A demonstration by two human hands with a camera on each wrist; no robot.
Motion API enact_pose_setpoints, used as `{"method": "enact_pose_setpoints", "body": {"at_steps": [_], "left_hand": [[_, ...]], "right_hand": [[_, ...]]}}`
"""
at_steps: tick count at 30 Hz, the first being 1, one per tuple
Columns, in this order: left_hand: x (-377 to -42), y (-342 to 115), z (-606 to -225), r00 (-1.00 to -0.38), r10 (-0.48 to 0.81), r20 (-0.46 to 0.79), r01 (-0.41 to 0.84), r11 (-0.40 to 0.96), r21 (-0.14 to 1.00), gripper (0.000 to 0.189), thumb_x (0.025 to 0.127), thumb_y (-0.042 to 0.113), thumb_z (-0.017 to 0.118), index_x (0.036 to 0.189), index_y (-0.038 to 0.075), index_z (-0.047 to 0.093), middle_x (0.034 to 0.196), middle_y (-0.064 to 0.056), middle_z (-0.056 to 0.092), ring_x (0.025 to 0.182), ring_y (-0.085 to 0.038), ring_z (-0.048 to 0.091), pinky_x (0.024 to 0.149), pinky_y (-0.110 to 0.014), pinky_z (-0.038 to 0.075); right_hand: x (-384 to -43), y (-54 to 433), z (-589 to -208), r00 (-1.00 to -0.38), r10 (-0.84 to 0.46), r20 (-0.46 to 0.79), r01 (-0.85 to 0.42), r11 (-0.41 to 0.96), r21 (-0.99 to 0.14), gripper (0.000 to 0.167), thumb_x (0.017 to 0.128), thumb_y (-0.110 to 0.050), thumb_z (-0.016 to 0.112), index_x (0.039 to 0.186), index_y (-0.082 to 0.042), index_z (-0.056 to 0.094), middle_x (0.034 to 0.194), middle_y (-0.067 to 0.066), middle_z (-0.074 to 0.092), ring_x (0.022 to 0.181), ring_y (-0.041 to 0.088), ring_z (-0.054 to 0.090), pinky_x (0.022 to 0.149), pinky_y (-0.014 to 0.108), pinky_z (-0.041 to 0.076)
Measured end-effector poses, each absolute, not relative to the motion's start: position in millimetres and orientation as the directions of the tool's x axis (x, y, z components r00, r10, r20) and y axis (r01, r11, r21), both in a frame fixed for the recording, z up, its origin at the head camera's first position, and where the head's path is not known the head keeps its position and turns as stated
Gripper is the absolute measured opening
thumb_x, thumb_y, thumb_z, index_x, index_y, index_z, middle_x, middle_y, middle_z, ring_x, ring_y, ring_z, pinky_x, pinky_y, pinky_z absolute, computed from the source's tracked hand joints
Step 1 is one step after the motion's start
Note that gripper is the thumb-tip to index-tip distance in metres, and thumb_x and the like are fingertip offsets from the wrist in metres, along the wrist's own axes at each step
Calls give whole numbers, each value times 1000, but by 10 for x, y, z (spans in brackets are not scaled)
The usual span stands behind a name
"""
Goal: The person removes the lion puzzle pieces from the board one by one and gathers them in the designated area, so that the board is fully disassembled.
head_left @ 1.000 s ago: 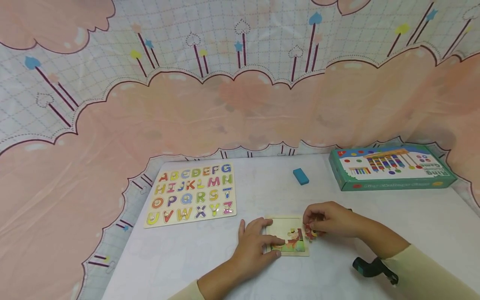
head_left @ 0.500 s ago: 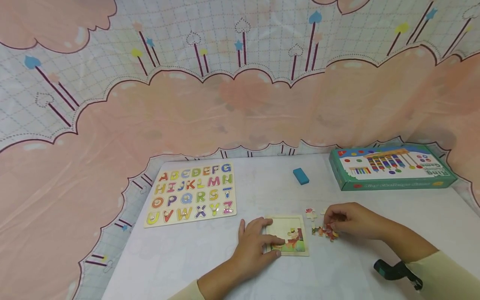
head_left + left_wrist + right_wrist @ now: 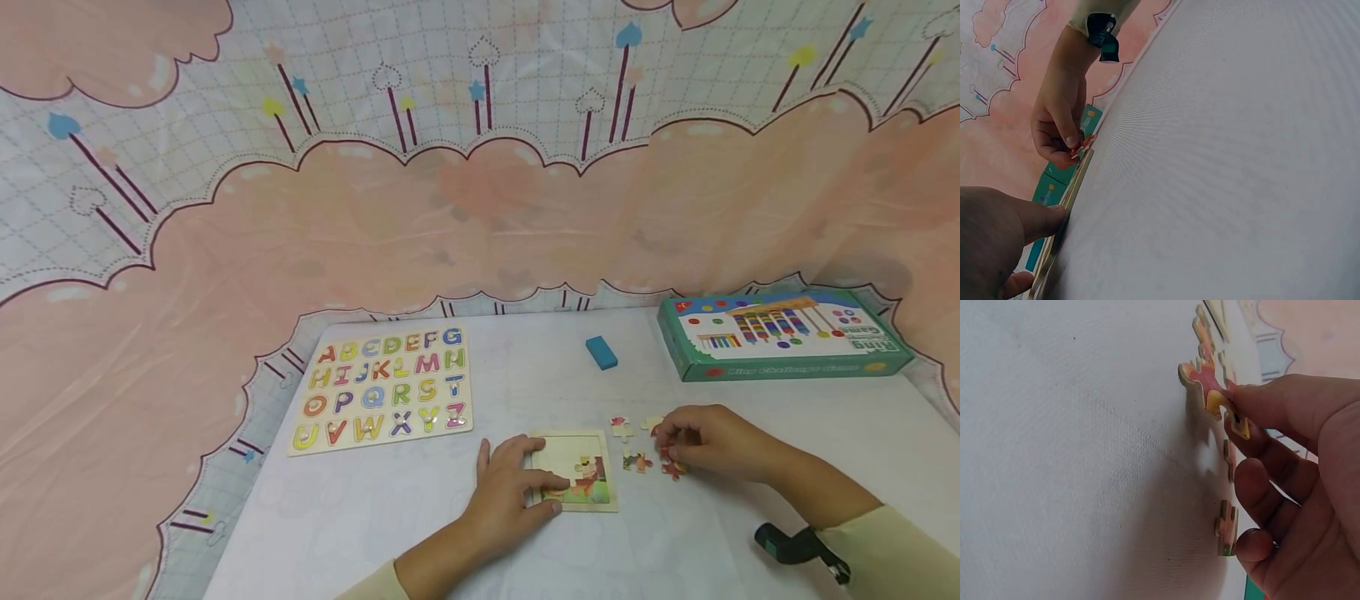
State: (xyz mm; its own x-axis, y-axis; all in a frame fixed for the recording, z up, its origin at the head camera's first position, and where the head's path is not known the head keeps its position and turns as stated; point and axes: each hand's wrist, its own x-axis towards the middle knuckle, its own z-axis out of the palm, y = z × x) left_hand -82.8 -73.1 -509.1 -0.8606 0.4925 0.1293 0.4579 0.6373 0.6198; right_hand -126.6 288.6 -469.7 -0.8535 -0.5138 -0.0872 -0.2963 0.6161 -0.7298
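Observation:
My left hand (image 3: 506, 487) rests on a small wooden jigsaw tray (image 3: 558, 447), its fingers spread across the left side and the thumb at the near edge. Part of an animal picture is assembled in the tray's lower right. To the right of it, my right hand (image 3: 712, 439) pinches a red and yellow jigsaw piece (image 3: 1205, 381) between thumb and index finger, tilted close over the white table. Loose jigsaw pieces lie between the tray and this hand, among them a pink-marked one (image 3: 621, 428) and a brownish one (image 3: 637, 462).
An alphabet board (image 3: 382, 387) with coloured letters lies at the left. Further back are a blue block (image 3: 602, 352) and, at the right, a green game box (image 3: 783, 337). A patterned cloth (image 3: 480, 225) hangs behind the table. A black device (image 3: 795, 546) is strapped at the right wrist.
My right hand has moved right, away from the tray's edge, with the red jigsaw piece. Loose pieces it covered now show. My left hand has stayed on the tray.

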Motion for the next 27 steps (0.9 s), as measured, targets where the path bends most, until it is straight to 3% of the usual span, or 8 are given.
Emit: {"method": "enact_pose_setpoints", "body": {"at_steps": [12, 21, 27], "left_hand": [[-815, -721, -5086, -862, 492, 119, 452, 643, 618, 26, 91, 26, 85, 115, 36, 84, 155, 1, 52, 153, -27, 36, 120, -78, 1], [-813, -720, -5067, -843, 521, 138, 502, 667, 551, 27, 92, 30, 84, 118, 37, 84, 157, 2, 53, 154, -28, 37, 116, -82, 5], [-809, -669, -5053, -829, 544, 130, 510, 639, 576, 24, 93, 34, 84, 117, 38, 84, 157, 2, 53, 155, -28, 35, 116, -82, 4]], "right_hand": [[-1283, 2891, -4699, -865, -492, -96, -290, 648, -704, 17, 96, -10, 78, 110, -19, 76, 107, -10, 72, 87, 11, 58, 76, 24, 54], [-1278, 2817, -4625, -857, -513, -51, -326, 616, -717, 17, 97, -11, 78, 113, -16, 76, 107, -8, 72, 87, 11, 58, 73, 24, 55], [-1319, 2701, -4632, -837, -545, -55, -335, 589, -735, 14, 98, -12, 77, 112, -16, 76, 108, -6, 72, 88, 11, 61, 76, 25, 56]]}}
